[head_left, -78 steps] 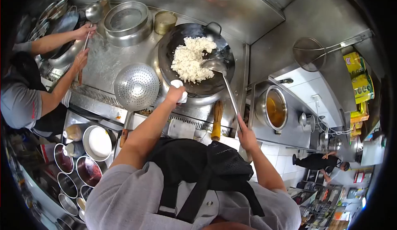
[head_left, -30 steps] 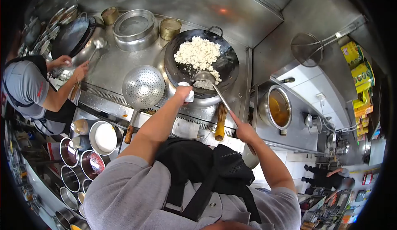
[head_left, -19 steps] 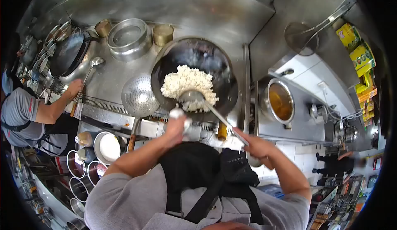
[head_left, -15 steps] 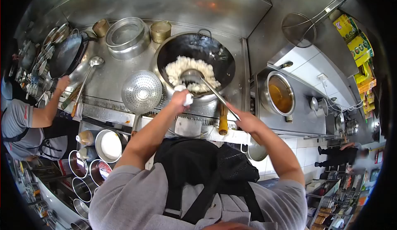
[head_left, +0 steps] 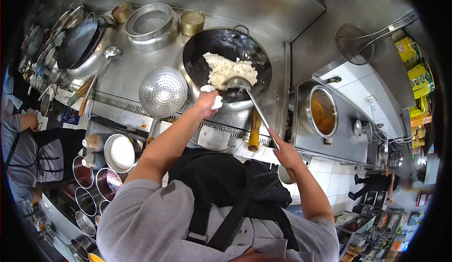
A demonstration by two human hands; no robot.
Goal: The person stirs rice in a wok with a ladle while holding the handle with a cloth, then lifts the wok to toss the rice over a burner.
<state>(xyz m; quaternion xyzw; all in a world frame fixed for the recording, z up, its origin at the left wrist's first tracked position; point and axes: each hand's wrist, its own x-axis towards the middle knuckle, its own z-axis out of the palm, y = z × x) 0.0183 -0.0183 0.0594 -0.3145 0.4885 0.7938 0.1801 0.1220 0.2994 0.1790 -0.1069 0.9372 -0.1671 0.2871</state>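
A black wok sits on the stove with a clump of white rice in it. My left hand is closed round a white cloth at the wok's near rim; the wok's grip beneath it is hidden. In my right hand is the long handle of a metal ladle, whose bowl presses against the near side of the rice. Left of the wok lies a round perforated strainer. A bamboo brush stands by the stove's front edge, between my hands.
A metal pot and a stack of tins stand behind the strainer. To the right is a pan of amber liquid, under a hanging wire skimmer. Several sauce pots are at lower left, near another person.
The rice has shifted from a spread ring into a bunched clump. The ladle's bowl has moved right and its handle is steeper. The co-worker at left has drawn an arm back from the stove.
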